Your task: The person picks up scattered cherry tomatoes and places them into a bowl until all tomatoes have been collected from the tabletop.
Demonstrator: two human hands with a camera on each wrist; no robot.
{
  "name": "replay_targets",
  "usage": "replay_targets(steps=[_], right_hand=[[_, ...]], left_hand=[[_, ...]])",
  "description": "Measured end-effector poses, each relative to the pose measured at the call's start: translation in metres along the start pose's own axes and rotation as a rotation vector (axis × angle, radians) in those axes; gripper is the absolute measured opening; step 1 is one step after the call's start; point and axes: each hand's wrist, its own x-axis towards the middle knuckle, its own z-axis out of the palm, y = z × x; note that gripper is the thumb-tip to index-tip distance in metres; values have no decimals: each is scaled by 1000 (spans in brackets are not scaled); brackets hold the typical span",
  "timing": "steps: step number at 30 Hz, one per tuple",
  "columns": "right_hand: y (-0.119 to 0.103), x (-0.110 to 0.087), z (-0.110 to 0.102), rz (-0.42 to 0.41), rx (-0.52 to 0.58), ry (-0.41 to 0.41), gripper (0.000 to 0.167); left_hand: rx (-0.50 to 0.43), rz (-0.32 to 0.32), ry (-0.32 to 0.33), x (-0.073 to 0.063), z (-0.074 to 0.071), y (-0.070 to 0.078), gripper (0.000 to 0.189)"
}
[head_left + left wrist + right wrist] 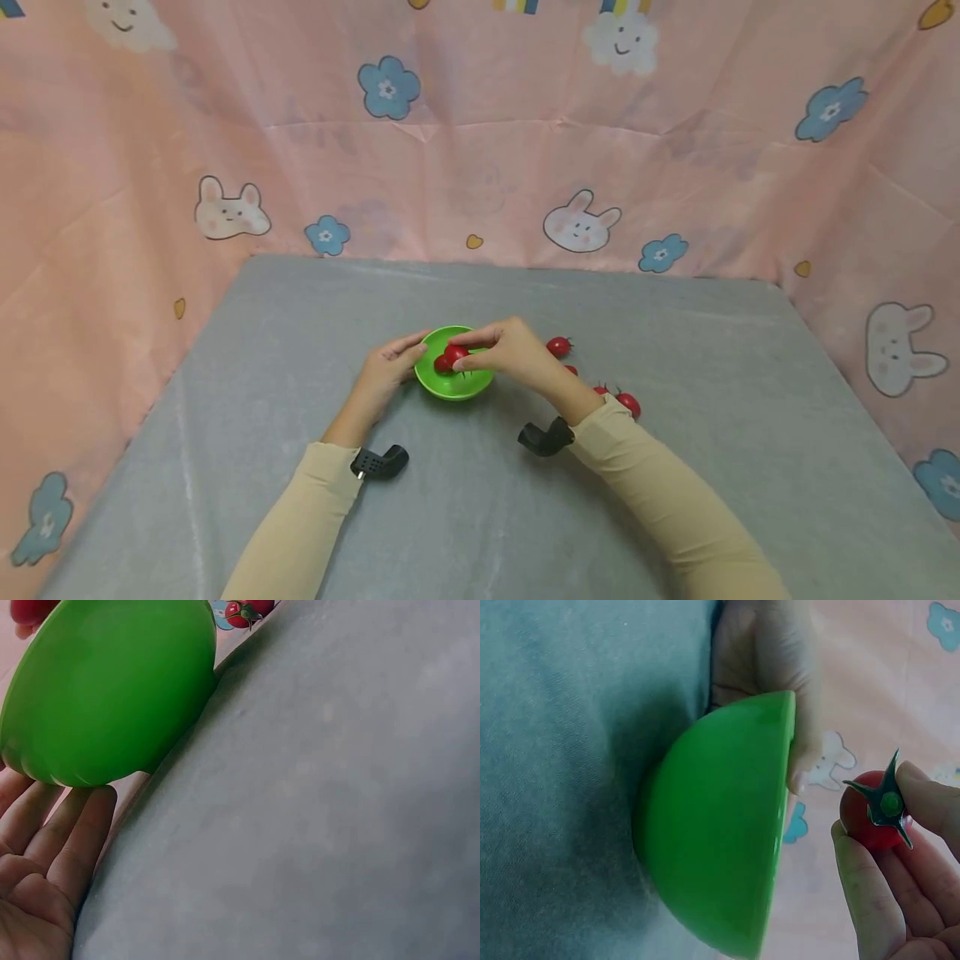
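Observation:
A light green bowl [453, 392] stands on the grey cloth between the hands. My left hand [384, 372] holds its left side, with the thumb over the rim and the fingers [71, 832] against the outside wall. Over the bowl, my right hand [517, 357] pinches a red cherry tomato [866, 817] between thumb and fingers; its green stem star faces the right wrist camera. Another cherry tomato [442, 365] shows inside the bowl, just left of the held one. How many lie under the right fingers is hidden.
Several cherry tomatoes [558, 347] lie right of the bowl, some partly behind the right forearm. A pink curtain [472, 167] with rabbits, clouds and flowers hangs behind and beside the grey-covered table [450, 517]. Both wrists carry black cameras [546, 437].

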Motion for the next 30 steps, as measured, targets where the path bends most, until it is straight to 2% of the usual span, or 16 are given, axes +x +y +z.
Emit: replay_targets(steps=[8, 15, 23, 30], right_hand=[[-1, 7, 8, -59, -122, -47, 36], [-1, 10, 11, -102, -190, -90, 35], [-2, 12, 13, -121, -259, -131, 31], [-2, 15, 18, -122, -310, -145, 31]], left_hand=[[-4, 9, -12, -1, -1, 0, 43], [-1, 72, -12, -3, 0, -2, 47], [-14, 1, -20, 0, -1, 1, 42], [-5, 5, -22, -1, -1, 1, 42]])
